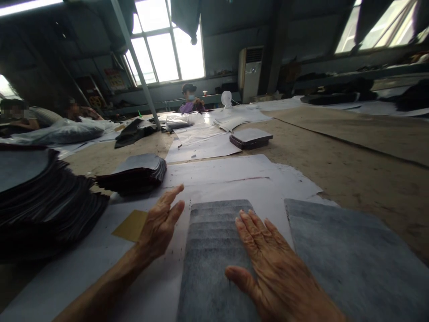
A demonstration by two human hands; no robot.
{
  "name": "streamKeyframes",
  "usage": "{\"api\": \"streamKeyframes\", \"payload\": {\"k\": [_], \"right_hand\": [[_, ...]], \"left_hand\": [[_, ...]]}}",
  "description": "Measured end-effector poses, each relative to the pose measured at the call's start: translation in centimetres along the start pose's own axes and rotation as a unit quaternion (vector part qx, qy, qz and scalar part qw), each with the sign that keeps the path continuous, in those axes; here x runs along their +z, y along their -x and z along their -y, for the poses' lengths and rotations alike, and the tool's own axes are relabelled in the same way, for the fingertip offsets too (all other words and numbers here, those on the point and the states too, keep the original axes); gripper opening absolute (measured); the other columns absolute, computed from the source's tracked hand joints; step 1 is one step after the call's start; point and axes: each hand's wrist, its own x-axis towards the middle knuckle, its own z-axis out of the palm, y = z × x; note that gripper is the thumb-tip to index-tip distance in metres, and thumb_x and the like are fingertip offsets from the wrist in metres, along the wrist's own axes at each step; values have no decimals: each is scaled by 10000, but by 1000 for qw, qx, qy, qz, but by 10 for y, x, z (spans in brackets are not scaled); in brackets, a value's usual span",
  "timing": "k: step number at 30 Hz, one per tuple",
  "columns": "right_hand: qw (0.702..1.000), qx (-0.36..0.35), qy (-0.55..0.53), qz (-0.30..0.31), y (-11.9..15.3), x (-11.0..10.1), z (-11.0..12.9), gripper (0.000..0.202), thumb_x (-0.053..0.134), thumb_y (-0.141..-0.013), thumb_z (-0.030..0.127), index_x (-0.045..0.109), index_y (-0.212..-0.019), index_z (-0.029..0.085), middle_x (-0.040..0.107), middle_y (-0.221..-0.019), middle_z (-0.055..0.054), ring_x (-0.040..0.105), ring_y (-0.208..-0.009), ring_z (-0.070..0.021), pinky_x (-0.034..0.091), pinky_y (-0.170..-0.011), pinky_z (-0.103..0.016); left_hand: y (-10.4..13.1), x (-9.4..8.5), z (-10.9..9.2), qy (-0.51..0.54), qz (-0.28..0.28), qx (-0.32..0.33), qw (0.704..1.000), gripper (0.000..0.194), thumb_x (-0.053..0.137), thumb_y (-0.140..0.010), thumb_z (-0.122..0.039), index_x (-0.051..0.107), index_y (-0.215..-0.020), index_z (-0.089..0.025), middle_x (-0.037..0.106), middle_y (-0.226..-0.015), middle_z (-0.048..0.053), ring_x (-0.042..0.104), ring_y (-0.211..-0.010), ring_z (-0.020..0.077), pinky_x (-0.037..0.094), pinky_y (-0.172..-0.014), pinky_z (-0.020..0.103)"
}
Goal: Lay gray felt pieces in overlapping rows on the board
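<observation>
Grey-blue layered sheets [214, 259] lie on white paper [221, 192] at 6 o'clock on the tabletop [372, 179]. Right hand [268, 259]: open, palm down over the sheets' right side, fingers extended, thumb spread. Left hand [161, 221]: open, holding nothing, near a yellow card [131, 225] left of the sheets. Dark stack [47, 205] at 9 o'clock; smaller stack [134, 174] at 10. Second grey-blue piece [355, 259] at 4 o'clock.

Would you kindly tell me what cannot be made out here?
Head: grey panel under the right hand, near end cut off by bottom edge.
Head: yellow card, partly hidden by the left hand.
Head: tall stack, cut off by the left edge.
Head: far person, hands too small to see.
</observation>
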Motion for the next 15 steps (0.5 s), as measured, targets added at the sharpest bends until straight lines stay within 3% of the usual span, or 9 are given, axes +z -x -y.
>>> {"api": "streamKeyframes", "payload": {"k": [3, 6, 10, 13, 15], "right_hand": [[999, -35, -10, -15, 6, 3, -2, 729, 308, -820, 611, 407, -1280, 54, 309, -1346, -181, 314, -1229, -347, 366, -961, -519], [998, -29, -51, 38, 12, 2, 1, 725, 342, -816, 605, 390, -1297, 66, 316, -1351, -174, 294, -1245, -328, 324, -1003, -489], [990, -7, -132, 52, 17, -3, 3, 703, 322, -836, 590, 387, -1304, 70, 309, -1380, -143, 221, -1292, -273, 205, -1070, -435], [988, 38, -150, -13, 24, -15, -11, 536, 412, -853, 452, 488, -1230, 78, 435, -1322, -133, 323, -1263, -219, 253, -1062, -342], [982, 106, -135, -79, 32, -32, -29, 387, 483, -824, 306, 567, -1141, 100, 537, -1232, -110, 432, -1187, -176, 316, -1020, -264]], "left_hand": [[20, 0, -8, -113, 136, 162, 971, 604, 310, -877, -436, 140, -1399, -183, 177, -1470, 51, 148, -1343, 201, 111, -1111, 408], [36, 5, -12, -180, 260, 225, 922, 705, 369, -841, -492, 28, -1404, -241, 106, -1469, 37, 141, -1339, 224, 203, -1088, 427], [42, 19, 12, -216, 199, 260, 920, 757, 435, -806, -462, -22, -1393, -327, 167, -1452, 20, 247, -1302, 261, 305, -1043, 450], [36, 39, 39, -229, 167, 298, 911, 782, 459, -769, -473, 1, -1392, -353, 235, -1438, 36, 306, -1275, 288, 296, -1026, 527], [32, 47, 52, -217, 137, 297, 920, 764, 445, -764, -487, 8, -1382, -388, 288, -1422, 35, 348, -1251, 308, 281, -1005, 577]]}}
